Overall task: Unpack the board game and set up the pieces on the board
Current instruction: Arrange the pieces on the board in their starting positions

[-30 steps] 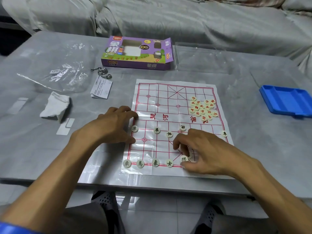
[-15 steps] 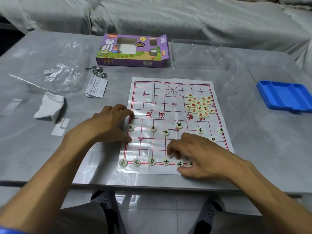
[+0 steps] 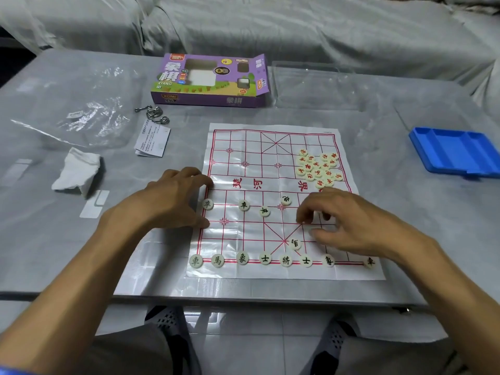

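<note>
Here my left hand [image 3: 167,201] rests on the left edge of the board [image 3: 273,201], fingers straight and thumb spread, holding nothing; I judge it is there to pin the thin, glossy sheet, whose fold creases would otherwise let it slide on the smooth grey tabletop [image 3: 378,239]. My right hand [image 3: 349,223] hovers over the right-hand squares on my side, fingers curled downward near the grid lines; whether a disc sits under the fingertips I cannot tell. Along the nearest line stands my back row of black-lettered pieces [image 3: 265,258], small round cream discs, flat and smooth. One horse disc [image 3: 295,243] lies off its point, inside the palace diagonals, so a gap remains in the row. Three soldiers [image 3: 244,204] and a cannon [image 3: 286,200] sit further up. The red-lettered pieces [image 3: 318,167] lie heaped on the far right half, unsorted. The purple cardboard box [image 3: 209,81] lies open beyond the board.
</note>
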The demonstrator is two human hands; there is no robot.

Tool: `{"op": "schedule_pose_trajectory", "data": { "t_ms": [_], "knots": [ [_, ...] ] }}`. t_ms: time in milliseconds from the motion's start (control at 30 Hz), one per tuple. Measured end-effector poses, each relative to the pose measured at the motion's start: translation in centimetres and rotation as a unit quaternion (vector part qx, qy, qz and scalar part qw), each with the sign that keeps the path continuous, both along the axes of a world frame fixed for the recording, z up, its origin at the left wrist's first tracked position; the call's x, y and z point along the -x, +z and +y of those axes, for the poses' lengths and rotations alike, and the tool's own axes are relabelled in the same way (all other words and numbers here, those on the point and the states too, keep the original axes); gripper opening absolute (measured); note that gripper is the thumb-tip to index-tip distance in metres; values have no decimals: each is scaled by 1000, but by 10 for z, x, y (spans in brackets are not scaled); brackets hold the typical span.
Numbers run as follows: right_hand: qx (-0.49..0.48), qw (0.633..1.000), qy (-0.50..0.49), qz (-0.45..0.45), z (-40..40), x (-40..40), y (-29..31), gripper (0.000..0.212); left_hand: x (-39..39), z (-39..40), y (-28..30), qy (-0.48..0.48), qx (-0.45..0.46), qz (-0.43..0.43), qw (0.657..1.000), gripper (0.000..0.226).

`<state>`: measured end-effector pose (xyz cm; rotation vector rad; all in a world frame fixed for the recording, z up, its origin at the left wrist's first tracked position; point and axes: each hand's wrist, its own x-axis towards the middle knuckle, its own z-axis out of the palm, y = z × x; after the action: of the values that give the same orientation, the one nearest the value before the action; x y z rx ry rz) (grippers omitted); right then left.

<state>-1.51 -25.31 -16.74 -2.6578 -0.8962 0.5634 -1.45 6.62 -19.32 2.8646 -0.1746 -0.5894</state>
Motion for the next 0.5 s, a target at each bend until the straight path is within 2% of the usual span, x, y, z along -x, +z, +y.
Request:
{"op": "schedule_pose_trajectory", "data": {
  "t_ms": [233,400,500],
  "knots": [
    [39,998,45,-7,11,5,-15,27,0,1,0,0,2,-4,1000,86],
    [65,997,12,-33,11,2,-15,26,0,1,1,-2,3,-5,1000,86],
    [67,997,0,-41,10,1,-16,34,1,1,1,0,3,-5,1000,86]
  ]
}}
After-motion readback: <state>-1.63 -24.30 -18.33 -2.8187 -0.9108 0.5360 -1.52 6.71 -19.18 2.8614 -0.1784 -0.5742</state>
